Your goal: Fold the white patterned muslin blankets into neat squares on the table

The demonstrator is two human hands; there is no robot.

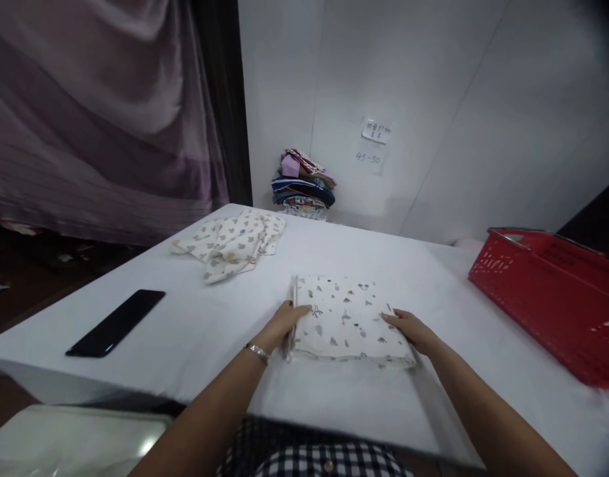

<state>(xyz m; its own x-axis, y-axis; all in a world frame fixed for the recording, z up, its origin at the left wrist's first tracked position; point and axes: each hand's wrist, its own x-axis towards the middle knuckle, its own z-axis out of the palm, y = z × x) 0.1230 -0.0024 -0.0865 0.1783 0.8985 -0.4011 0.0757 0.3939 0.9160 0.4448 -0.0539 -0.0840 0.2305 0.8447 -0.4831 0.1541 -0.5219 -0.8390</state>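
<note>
A folded white cloth with small printed figures point(346, 318) lies flat on the white table point(185, 331) right in front of me. My left hand point(283, 326) rests on its left edge, fingers stretched flat, a bracelet at the wrist. On the cloth's right edge lies my right hand point(413, 329), its fingers also flat. Neither hand grips anything.
A crumpled patterned garment point(232, 242) lies at the far left of the table. A black phone point(116, 322) sits near the left edge. A red plastic basket point(557, 291) stands on the right. A pile of folded clothes point(303, 185) rests against the back wall.
</note>
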